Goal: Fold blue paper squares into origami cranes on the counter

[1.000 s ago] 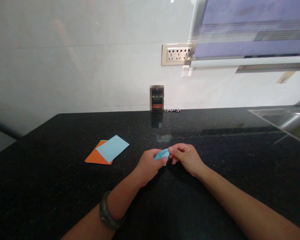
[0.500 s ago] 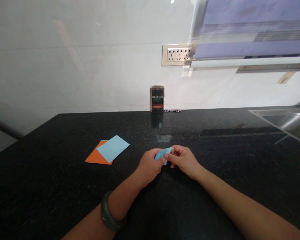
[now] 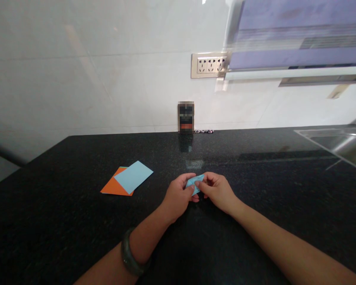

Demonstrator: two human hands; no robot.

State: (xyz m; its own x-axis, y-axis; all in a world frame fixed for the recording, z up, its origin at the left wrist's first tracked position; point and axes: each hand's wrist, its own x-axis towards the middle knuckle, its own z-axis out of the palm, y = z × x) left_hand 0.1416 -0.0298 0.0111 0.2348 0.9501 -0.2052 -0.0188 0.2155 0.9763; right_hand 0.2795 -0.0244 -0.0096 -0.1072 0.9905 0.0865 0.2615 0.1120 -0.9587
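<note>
A small folded piece of light blue paper (image 3: 197, 180) is held between my two hands, above the dark countertop. My left hand (image 3: 179, 194) grips its left side, thumb on top and fingers behind and beneath. On the right side my right hand (image 3: 220, 190) pinches it, the thumb pressing on its face. Both thumbs nearly meet on the paper. Parts of the folds are hidden by the fingers. To the left lies a flat light blue sheet (image 3: 134, 176), overlapping an orange sheet (image 3: 115, 187).
The black speckled countertop (image 3: 62, 233) runs back to a tiled wall. A blurred-out dark upright object (image 3: 186, 118) stands against that wall, with a beaded strand (image 3: 204, 131) beside it. A wall socket (image 3: 210, 65) is above, and a steel sink (image 3: 347, 144) lies at right.
My left fingers have shifted around the folded paper, which now lies flatter and more open to view. My right hand keeps its pinch. The loose sheets are unchanged.
</note>
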